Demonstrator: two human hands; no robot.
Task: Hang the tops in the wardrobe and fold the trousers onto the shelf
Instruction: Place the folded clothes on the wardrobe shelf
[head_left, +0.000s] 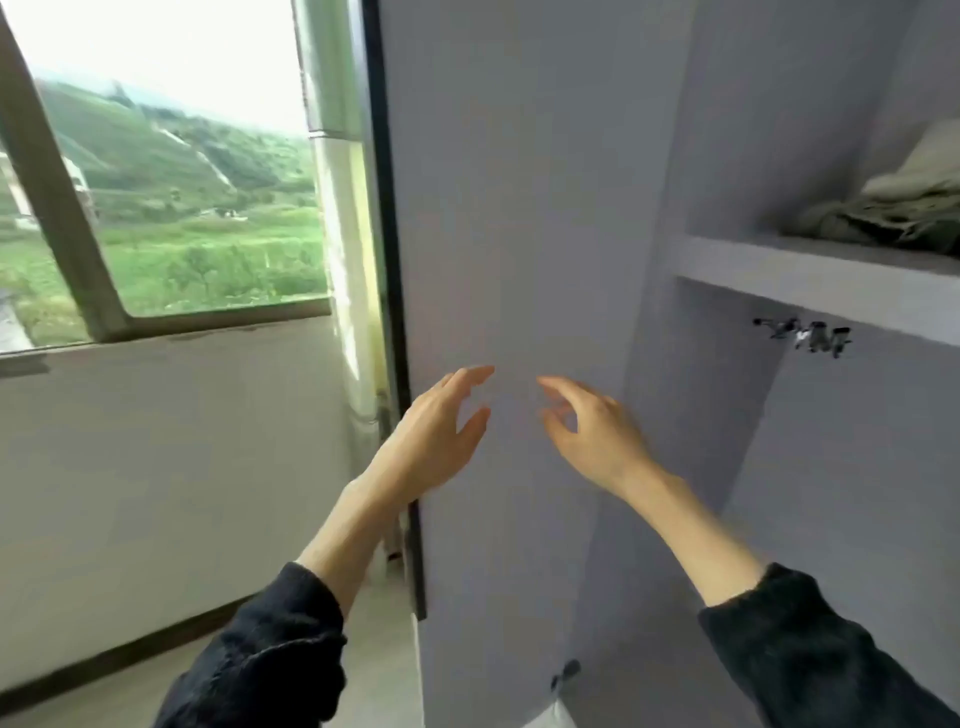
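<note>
Two bare hands, left hand (436, 431) and right hand (597, 436), raised before smooth matte grey wardrobe door (519, 208), fingers loosely spread, gripping nothing. One crumpled pale-green soft garment heap (898, 202) on flat grey shelf (779, 265), upper right.

bare left hand (434, 431), bare right hand (592, 436), dark sleeves (270, 644) pushed up forearms

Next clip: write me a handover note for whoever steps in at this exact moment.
Left hand: open, empty, raised in front of the wardrobe door.
Right hand: open, empty, beside it.
Clothes: a crumpled heap on the shelf, not neatly folded.
Done: wardrobe stands open; no hung tops in view.
Left: as far as this view shows, hang the tops and fold the trousers onto the shelf.
</note>
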